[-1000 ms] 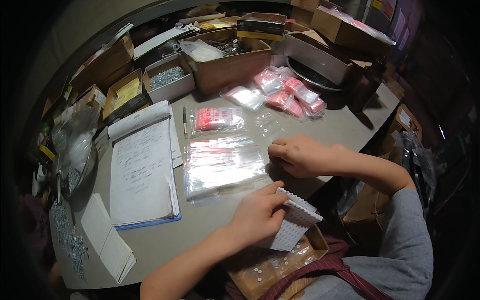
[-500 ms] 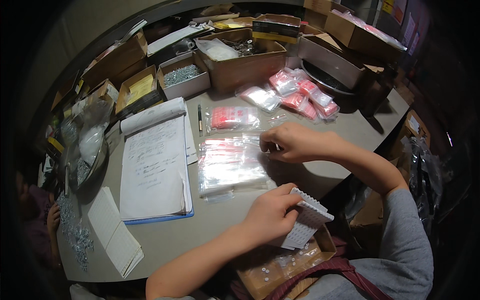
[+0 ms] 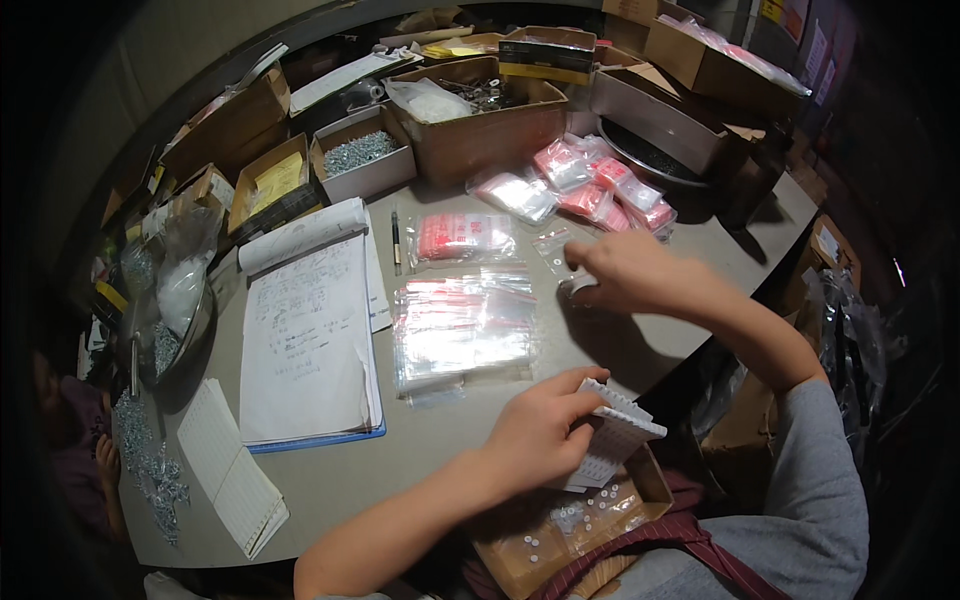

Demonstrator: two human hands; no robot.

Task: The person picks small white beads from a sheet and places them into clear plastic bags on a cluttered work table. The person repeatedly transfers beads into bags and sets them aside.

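My left hand (image 3: 545, 425) is closed round a folded stack of white sheets (image 3: 618, 440) covered in small printed marks, with wavy edges. It holds them over an open cardboard box (image 3: 505, 555) at my lap, where several small white round pieces (image 3: 530, 542) lie. Over the table, my right hand (image 3: 630, 275) has its fingers curled together beside a small clear zip bag (image 3: 552, 245) with a little white ring on it. Something pale shows at its fingertips, too small to name. Left of that hand lies a layered spread of clear zip bags (image 3: 465, 335).
A notepad (image 3: 310, 350), a pen (image 3: 396, 245) and a narrow booklet (image 3: 230, 470) lie leftward. Red-and-clear bag packs (image 3: 605, 185) sit at the back. Boxes of hardware (image 3: 360, 150) line the far edge. Loose screws (image 3: 150, 470) and another person's hand (image 3: 107, 460) are at far left.
My right hand has moved right and slightly nearer, away from the bag spread, and the small zip bag beyond it shows more fully. My left hand stays on the sheets.
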